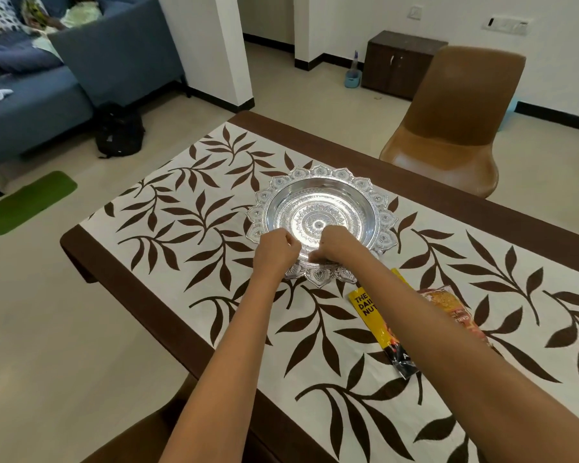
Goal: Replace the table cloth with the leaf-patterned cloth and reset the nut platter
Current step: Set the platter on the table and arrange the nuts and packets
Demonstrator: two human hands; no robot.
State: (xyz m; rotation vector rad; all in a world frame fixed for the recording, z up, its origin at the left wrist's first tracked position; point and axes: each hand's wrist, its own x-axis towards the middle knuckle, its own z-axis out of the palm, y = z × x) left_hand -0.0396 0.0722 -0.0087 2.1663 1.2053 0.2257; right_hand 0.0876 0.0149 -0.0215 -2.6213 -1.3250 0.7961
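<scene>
A white cloth with brown leaf print [188, 212] lies spread over the dark wooden table [81, 252]. On it stands an ornate silver platter [318, 202] with a scalloped rim, and its bowl holds nothing. My left hand [274, 250] and my right hand [336, 243] are both curled over the platter's near rim, side by side. A yellow nut packet [368, 309] and an orange-red packet [447, 300] lie on the cloth just right of the platter, partly hidden under my right forearm.
A brown chair [448, 138] stands at the table's far side. A blue sofa [64, 81], a black bag [119, 132] and a green mat [27, 202] are on the floor side to the left. A dark cabinet [398, 61] stands against the back wall.
</scene>
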